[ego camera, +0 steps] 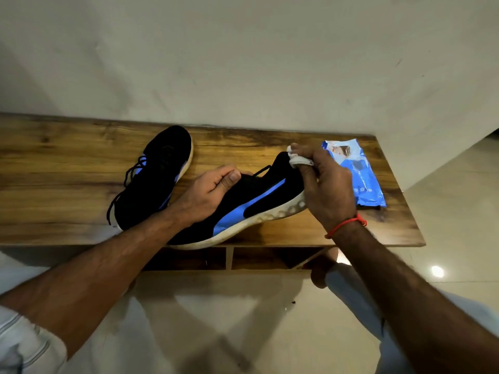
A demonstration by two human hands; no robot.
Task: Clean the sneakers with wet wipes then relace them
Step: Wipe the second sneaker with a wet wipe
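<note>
The person is wearing a light shirt with thin grey stripes, and its left sleeve (24, 344) is sitting short, up near the elbow, at the near left corner. The right sleeve (359, 298) is looking pale and whitish too, and it is showing on the near right side beside the arm. A thin red thread bracelet (348, 224) is going around the right wrist, with a little knot sticking out on its right side, and both forearms are showing bare.
</note>
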